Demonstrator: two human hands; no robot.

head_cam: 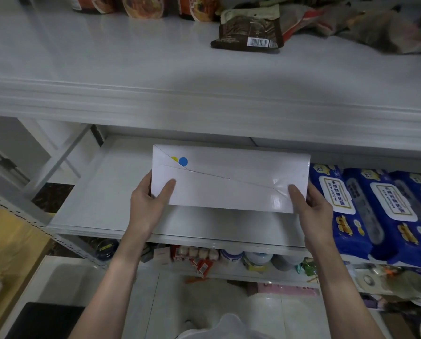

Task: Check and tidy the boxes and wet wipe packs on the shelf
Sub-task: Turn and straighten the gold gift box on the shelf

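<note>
- We held the white box (229,177) over the middle shelf (102,192), just left of the wipe packs (366,204).
- Our left hand (147,204) and right hand (312,206) each gripped an end, thumbs on top.
- It looked light, stiff and glossy, perhaps slippery; end grips suited it.

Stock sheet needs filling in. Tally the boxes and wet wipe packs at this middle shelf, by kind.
White box: 1, gripped at its ends by the left hand and right hand.
Blue wet wipe packs: 3 in view, the rightmost cut off by the frame edge.
Total: 4.
</note>
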